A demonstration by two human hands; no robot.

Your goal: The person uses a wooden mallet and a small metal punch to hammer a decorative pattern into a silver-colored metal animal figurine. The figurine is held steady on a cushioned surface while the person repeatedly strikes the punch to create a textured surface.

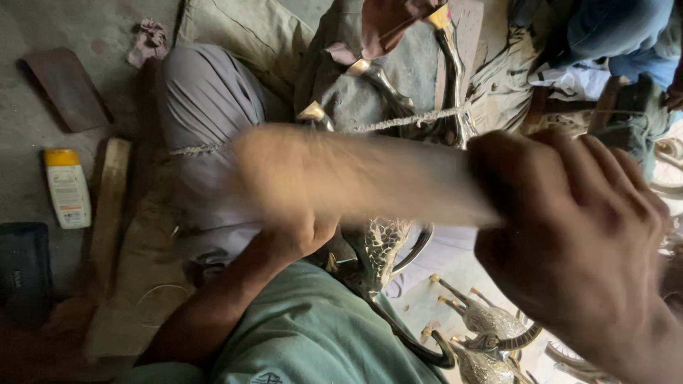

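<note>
The right hand point(576, 249) is gripping one end of a long tan wooden stick point(356, 174), blurred, lying left to right across the lap. The left hand point(299, 231) is closing beneath it, steadying a patterned brass deer figure point(380, 249), legs pointing up. Little free floor; a white yellow-capped bottle point(67, 188) is sitting near the left edge.

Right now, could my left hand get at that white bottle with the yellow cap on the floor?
Probably not: the left hand grips a metal figurine, and the white bottle lies apart, beyond a wooden plank.
</note>
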